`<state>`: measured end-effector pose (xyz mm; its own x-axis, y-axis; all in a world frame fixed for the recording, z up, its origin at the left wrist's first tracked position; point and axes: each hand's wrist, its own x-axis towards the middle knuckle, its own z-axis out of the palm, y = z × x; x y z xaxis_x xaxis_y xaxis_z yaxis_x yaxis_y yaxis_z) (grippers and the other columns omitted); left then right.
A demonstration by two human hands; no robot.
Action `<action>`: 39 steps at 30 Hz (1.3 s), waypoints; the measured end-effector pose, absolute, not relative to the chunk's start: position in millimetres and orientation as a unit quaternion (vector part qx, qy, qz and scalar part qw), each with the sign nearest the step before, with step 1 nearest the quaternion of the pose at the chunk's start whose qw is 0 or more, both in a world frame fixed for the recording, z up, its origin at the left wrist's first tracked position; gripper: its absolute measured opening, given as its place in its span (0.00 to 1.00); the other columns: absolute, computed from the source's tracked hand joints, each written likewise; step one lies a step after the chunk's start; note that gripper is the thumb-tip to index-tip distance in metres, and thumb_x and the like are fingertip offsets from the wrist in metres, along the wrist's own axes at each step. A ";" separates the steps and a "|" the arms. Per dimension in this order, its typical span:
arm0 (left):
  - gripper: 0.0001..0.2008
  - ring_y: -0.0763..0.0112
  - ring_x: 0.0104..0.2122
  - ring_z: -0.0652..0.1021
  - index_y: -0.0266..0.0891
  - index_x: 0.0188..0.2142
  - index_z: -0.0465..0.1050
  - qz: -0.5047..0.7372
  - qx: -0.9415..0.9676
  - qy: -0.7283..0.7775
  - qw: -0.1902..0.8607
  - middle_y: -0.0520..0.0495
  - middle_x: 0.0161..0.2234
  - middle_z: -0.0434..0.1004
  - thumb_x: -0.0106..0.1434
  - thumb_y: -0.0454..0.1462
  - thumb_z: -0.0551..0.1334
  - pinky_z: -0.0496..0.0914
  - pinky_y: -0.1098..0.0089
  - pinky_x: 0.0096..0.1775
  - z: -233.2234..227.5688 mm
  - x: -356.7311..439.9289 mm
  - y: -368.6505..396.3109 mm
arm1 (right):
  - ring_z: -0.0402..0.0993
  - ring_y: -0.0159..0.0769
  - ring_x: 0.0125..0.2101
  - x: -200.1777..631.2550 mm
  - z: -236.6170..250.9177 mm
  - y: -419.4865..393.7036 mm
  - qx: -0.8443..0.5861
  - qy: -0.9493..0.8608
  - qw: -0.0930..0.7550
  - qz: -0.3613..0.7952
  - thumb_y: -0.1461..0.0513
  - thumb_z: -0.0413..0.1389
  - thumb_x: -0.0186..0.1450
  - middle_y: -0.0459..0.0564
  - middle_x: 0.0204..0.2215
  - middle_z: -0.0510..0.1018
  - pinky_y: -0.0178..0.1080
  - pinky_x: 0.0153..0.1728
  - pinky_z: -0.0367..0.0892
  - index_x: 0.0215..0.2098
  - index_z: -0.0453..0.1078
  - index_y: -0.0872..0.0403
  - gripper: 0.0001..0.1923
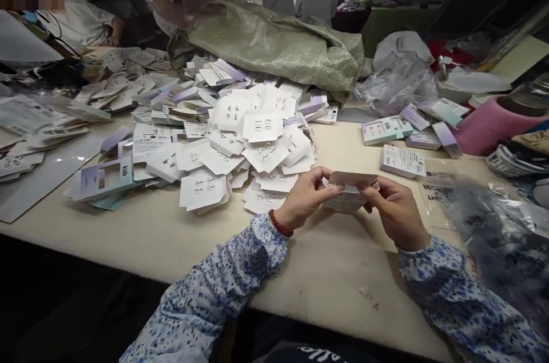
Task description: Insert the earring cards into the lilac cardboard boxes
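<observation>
You are holding a small white card (352,179) between both hands, just above the pale counter (326,271) near its front edge. Your left hand (305,197) is pinching the card's left end, with fingertips closed narrowly on it; a red bead bracelet (280,224) is sitting at that wrist. Your right hand (397,210) is gripping the right end, with the thumb on top and the fingers curled beneath. A second pale piece is showing just under the card, but you cannot tell whether it is a separate card. Directly behind your left hand, a large heap of white earring cards (240,146) is spreading across the counter. A flat box marked "kids" (112,175) is lying at the heap's left edge. A printed white box (402,160) is resting just beyond your right hand, and more small boxes (407,126) are lying further back. A green woven sack (278,46) is lying behind the heap. A pink roll (489,126) is lying at the far right, and crumpled clear plastic bags (497,237) are lying beside your right sleeve.
</observation>
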<state>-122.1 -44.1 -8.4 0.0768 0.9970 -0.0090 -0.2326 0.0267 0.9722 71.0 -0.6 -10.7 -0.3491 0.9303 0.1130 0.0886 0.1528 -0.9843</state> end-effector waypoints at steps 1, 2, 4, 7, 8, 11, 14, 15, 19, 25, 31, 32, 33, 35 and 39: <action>0.17 0.77 0.28 0.66 0.37 0.37 0.70 0.545 0.459 0.432 0.552 0.52 0.30 0.68 0.59 0.47 0.69 0.63 0.75 0.30 -11.7 -120.7 -43.6 | 0.59 0.29 0.20 70.4 -11.0 -1.2 -0.401 -0.642 0.424 0.498 0.50 0.62 0.64 0.44 0.20 0.66 0.34 0.20 0.57 0.28 0.73 0.54 0.17; 0.17 0.78 0.27 0.65 0.37 0.36 0.70 0.558 0.470 0.444 0.520 0.53 0.29 0.67 0.61 0.47 0.69 0.62 0.75 0.29 -14.9 -118.9 -43.3 | 0.59 0.29 0.20 69.8 -10.9 -1.6 -0.402 -0.644 0.437 0.482 0.50 0.62 0.64 0.44 0.20 0.67 0.34 0.20 0.57 0.28 0.73 0.54 0.17; 0.16 0.78 0.26 0.64 0.38 0.37 0.70 0.571 0.495 0.466 0.460 0.53 0.28 0.66 0.63 0.48 0.67 0.61 0.75 0.27 -21.0 -114.5 -43.1 | 0.59 0.29 0.20 68.7 -10.0 -1.5 -0.400 -0.653 0.453 0.457 0.49 0.61 0.65 0.44 0.20 0.67 0.35 0.20 0.57 0.27 0.71 0.53 0.18; 0.15 0.76 0.28 0.68 0.39 0.41 0.69 0.585 0.520 0.484 0.391 0.51 0.32 0.69 0.66 0.48 0.64 0.65 0.75 0.29 -27.7 -109.5 -44.0 | 0.60 0.30 0.21 68.4 -8.5 0.5 -0.397 -0.672 0.439 0.445 0.46 0.60 0.65 0.44 0.20 0.66 0.35 0.21 0.58 0.26 0.70 0.53 0.21; 0.15 0.76 0.29 0.69 0.39 0.43 0.68 0.597 0.527 0.487 0.359 0.50 0.35 0.70 0.66 0.47 0.64 0.67 0.74 0.30 -29.1 -108.8 -44.5 | 0.60 0.31 0.21 68.7 -8.4 1.4 -0.397 -0.676 0.433 0.446 0.45 0.59 0.64 0.44 0.19 0.66 0.35 0.21 0.58 0.26 0.70 0.53 0.21; 0.12 0.76 0.30 0.70 0.40 0.43 0.67 0.624 0.584 0.483 0.190 0.48 0.39 0.69 0.66 0.42 0.66 0.71 0.73 0.33 -30.8 -110.0 -46.1 | 0.60 0.30 0.21 69.9 -9.6 4.0 -0.399 -0.675 0.426 0.452 0.46 0.59 0.63 0.44 0.19 0.65 0.35 0.21 0.58 0.24 0.68 0.53 0.21; 0.04 0.72 0.36 0.73 0.40 0.40 0.72 0.586 0.672 0.451 0.043 0.46 0.40 0.69 0.67 0.36 0.65 0.74 0.70 0.38 -29.5 -113.0 -47.0 | 0.60 0.30 0.21 70.5 -11.1 5.4 -0.399 -0.670 0.425 0.461 0.46 0.60 0.63 0.43 0.20 0.66 0.35 0.22 0.59 0.24 0.67 0.53 0.21; 0.03 0.71 0.39 0.74 0.39 0.40 0.73 0.574 0.689 0.442 0.025 0.45 0.41 0.69 0.67 0.34 0.64 0.75 0.69 0.40 -28.9 -113.8 -47.0 | 0.61 0.30 0.21 70.5 -11.4 5.4 -0.395 -0.671 0.424 0.463 0.47 0.60 0.63 0.43 0.20 0.66 0.35 0.22 0.59 0.25 0.67 0.53 0.20; 0.05 0.70 0.39 0.74 0.39 0.42 0.76 0.552 0.706 0.443 0.016 0.44 0.42 0.69 0.68 0.33 0.63 0.76 0.69 0.37 -28.3 -115.7 -46.6 | 0.61 0.30 0.21 69.7 -11.0 3.6 -0.386 -0.685 0.424 0.450 0.46 0.58 0.65 0.43 0.20 0.66 0.35 0.22 0.59 0.24 0.65 0.52 0.22; 0.05 0.68 0.39 0.76 0.40 0.43 0.75 0.521 0.724 0.451 -0.019 0.43 0.41 0.72 0.68 0.34 0.62 0.76 0.67 0.37 -30.5 -115.3 -49.2 | 0.60 0.30 0.20 70.3 -12.3 1.3 -0.406 -0.706 0.419 0.402 0.42 0.57 0.65 0.43 0.18 0.65 0.36 0.22 0.56 0.23 0.63 0.52 0.25; 0.05 0.68 0.40 0.77 0.40 0.44 0.72 0.506 0.736 0.449 -0.032 0.44 0.40 0.75 0.69 0.34 0.62 0.76 0.68 0.39 -32.2 -115.5 -49.1 | 0.61 0.31 0.21 70.7 -16.0 3.5 -0.410 -0.689 0.425 0.420 0.41 0.55 0.66 0.44 0.19 0.64 0.36 0.23 0.57 0.22 0.61 0.51 0.27; 0.06 0.68 0.41 0.77 0.40 0.46 0.72 0.502 0.741 0.443 -0.046 0.44 0.41 0.75 0.69 0.33 0.62 0.76 0.68 0.39 -32.5 -116.1 -49.1 | 0.60 0.31 0.21 70.6 -16.0 3.7 -0.410 -0.687 0.426 0.423 0.41 0.55 0.66 0.43 0.19 0.64 0.36 0.23 0.57 0.22 0.61 0.51 0.27; 0.08 0.68 0.40 0.77 0.41 0.47 0.73 0.497 0.747 0.438 -0.060 0.43 0.42 0.76 0.68 0.33 0.62 0.75 0.68 0.38 -32.8 -116.7 -49.3 | 0.60 0.31 0.21 70.5 -15.7 3.8 -0.409 -0.685 0.427 0.425 0.41 0.56 0.66 0.43 0.19 0.64 0.35 0.22 0.57 0.22 0.61 0.51 0.27; 0.10 0.69 0.38 0.76 0.42 0.48 0.74 0.483 0.757 0.432 -0.085 0.43 0.44 0.76 0.68 0.33 0.63 0.73 0.69 0.36 -32.8 -117.4 -50.2 | 0.59 0.30 0.20 70.4 -15.0 3.8 -0.408 -0.683 0.428 0.428 0.42 0.57 0.65 0.43 0.18 0.64 0.35 0.22 0.56 0.22 0.62 0.51 0.26; 0.09 0.72 0.34 0.74 0.44 0.47 0.76 0.457 0.769 0.432 -0.117 0.44 0.43 0.77 0.68 0.32 0.62 0.71 0.69 0.35 -29.8 -115.9 -52.6 | 0.57 0.29 0.19 70.9 -14.9 3.6 -0.422 -0.680 0.432 0.416 0.44 0.58 0.65 0.42 0.17 0.63 0.35 0.22 0.53 0.21 0.61 0.51 0.25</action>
<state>-115.9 -52.6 -29.8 0.2092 0.5572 0.8036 0.7716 -0.5989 0.2144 70.9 3.6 -14.9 -0.2714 0.9327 0.2374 0.2144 0.2990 -0.9299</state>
